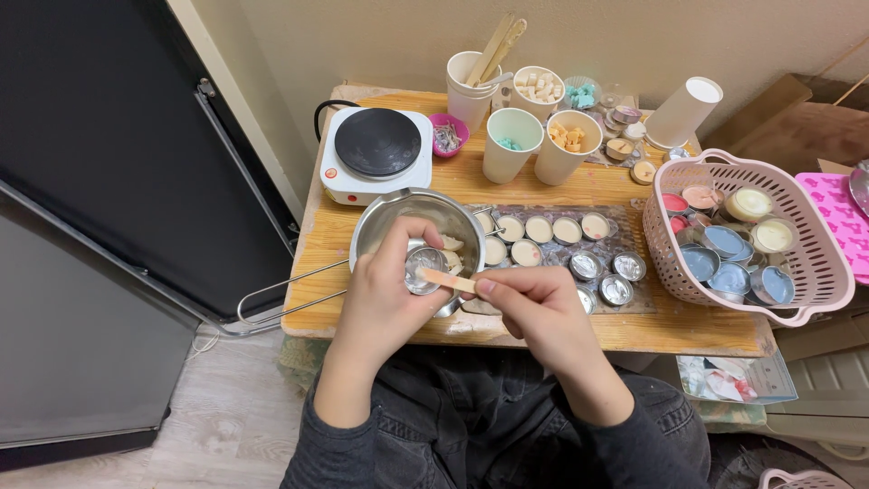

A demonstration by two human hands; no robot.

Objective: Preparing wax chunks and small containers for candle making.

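Dark-sleeved forearms come up from the lap, and both hands meet over the steel melting pot [425,222]. Left hand [385,290] pinches a small metal tealight cup [424,269] by its rim, thumb and fingers pressed around it, tilted over the pot's mouth. Right hand [534,303] nips a flat wooden stick [446,280] between thumb and forefinger, its tip touching the cup. That cup looks thin, light and easily dented, likely waxy and slick, so a rim grip with gentle pressure suits it; the stick is stiff and light, best held near its back end.

Underneath sits a small wooden table [579,186], crowded: a white hot plate [376,149] behind the pot, paper cups [511,143] of wax pieces, rows of filled tealights [552,229] on a plastic sheet, a pink basket [819,272] of finished candles at right. Pale wall behind, dark cabinet to the left, wood-look floor below.
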